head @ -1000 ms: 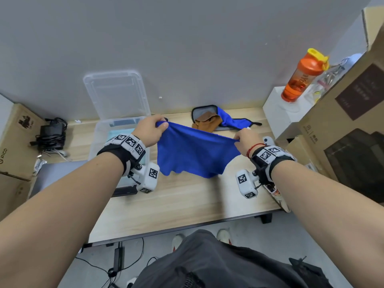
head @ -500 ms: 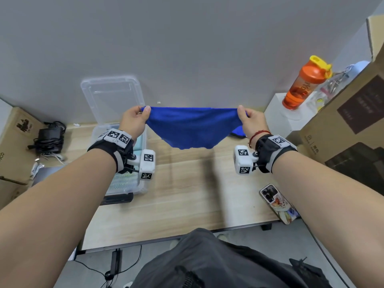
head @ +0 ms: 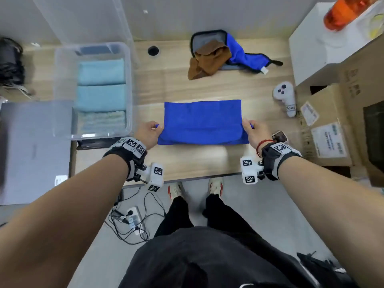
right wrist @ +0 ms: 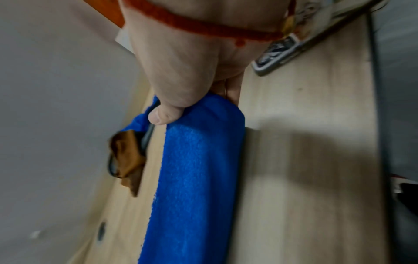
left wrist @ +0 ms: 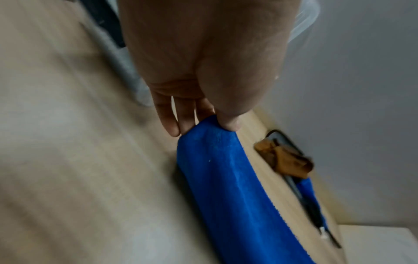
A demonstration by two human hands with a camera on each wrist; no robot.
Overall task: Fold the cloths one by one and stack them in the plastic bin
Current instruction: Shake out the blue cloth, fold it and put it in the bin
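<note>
A blue cloth [head: 202, 122] lies folded over on the wooden table [head: 187, 161], its far edge flat and its near fold slightly raised. My left hand [head: 154, 129] pinches the cloth's left end [left wrist: 208, 132] between thumb and fingers. My right hand [head: 249, 129] pinches the right end [right wrist: 199, 110] the same way. The clear plastic bin [head: 62, 84] stands at the left with three folded light-blue cloths [head: 101, 98] inside. A pile of brown cloth [head: 207, 61] and blue cloth [head: 243, 57] waits at the back of the table.
A white controller [head: 285, 96] and a phone [head: 279, 137] lie right of my right hand. Cardboard boxes [head: 336, 121] and a white box with an orange bottle [head: 342, 11] crowd the right side. A grey laptop [head: 35, 146] sits left of the bin.
The blue cloth, held spread in the air half a second ago, now lies folded on the table. Both hands came down and toward me with its ends.
</note>
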